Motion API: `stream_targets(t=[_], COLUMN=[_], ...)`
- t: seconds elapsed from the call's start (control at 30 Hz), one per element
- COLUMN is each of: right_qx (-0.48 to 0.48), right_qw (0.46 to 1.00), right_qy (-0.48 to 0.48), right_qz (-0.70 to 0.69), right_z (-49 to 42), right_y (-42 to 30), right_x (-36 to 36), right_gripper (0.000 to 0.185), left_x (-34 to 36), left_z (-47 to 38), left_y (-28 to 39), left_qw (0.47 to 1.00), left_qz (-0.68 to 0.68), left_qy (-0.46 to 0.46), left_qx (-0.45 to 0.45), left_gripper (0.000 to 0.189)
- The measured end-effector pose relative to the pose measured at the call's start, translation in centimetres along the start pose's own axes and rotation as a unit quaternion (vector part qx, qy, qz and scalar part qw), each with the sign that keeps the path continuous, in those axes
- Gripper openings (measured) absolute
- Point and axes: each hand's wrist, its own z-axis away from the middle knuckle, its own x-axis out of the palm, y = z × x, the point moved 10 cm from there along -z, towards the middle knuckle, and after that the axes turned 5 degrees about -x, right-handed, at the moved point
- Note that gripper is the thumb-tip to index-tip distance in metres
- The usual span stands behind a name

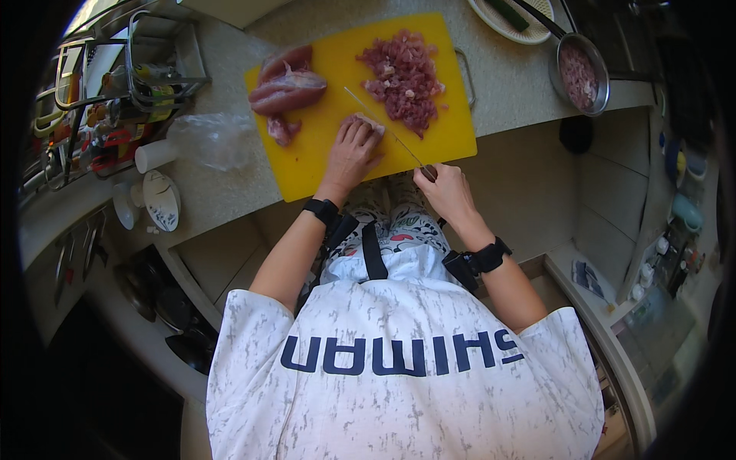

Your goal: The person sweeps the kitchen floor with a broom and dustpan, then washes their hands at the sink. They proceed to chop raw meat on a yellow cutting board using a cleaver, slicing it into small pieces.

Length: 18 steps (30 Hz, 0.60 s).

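A yellow cutting board (322,167) lies at the counter's front edge. My left hand (352,150) presses a small piece of raw meat (374,123) onto it with bent fingers. In my right hand (445,187) is the handle of a knife (397,138), its thin blade slanting up and left, just right of the held piece. Larger raw meat pieces (290,92) rest on the board's left part, with a small scrap (282,130) below them. Chopped raw meat (405,80) forms a pile on the right part.
At the right, a metal pan (604,86) holds chopped meat, beside a white basket (540,39) with a green vegetable (509,14). Left of the board lie a clear plastic bag (215,138), a white cup (155,155) and a patterned bowl (161,198). A wire rack (135,57) holds bottles.
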Motion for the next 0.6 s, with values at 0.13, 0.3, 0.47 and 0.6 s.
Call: stream_targets(t=[0.13,0.3,0.47,0.6], right_qx=[0.021,0.045,0.07,0.084], right_qw=[1.0,0.998,0.996,0.992], right_qy=[0.02,0.044,0.055,0.079], right_qz=[0.002,0.0,0.026,0.042], right_z=[0.0,0.9,1.9,2.7], right_y=[0.2,-0.1,0.2,0.3], right_x=[0.2,-0.7,-0.2,0.3], right_gripper=[0.038,0.036,0.036,0.036], left_x=[2.5,2.4,1.1,-0.8], left_z=[0.0,0.1,2.5,4.0], left_y=[-0.2,-0.9,1.5,2.8], left_qw=[0.995,1.0,0.993,0.976], left_qz=[-0.089,0.015,0.088,0.125], left_qy=[-0.027,-0.009,-0.026,-0.003], left_qx=[0.032,0.02,0.08,0.177], left_gripper=[0.035,0.036,0.034,0.034])
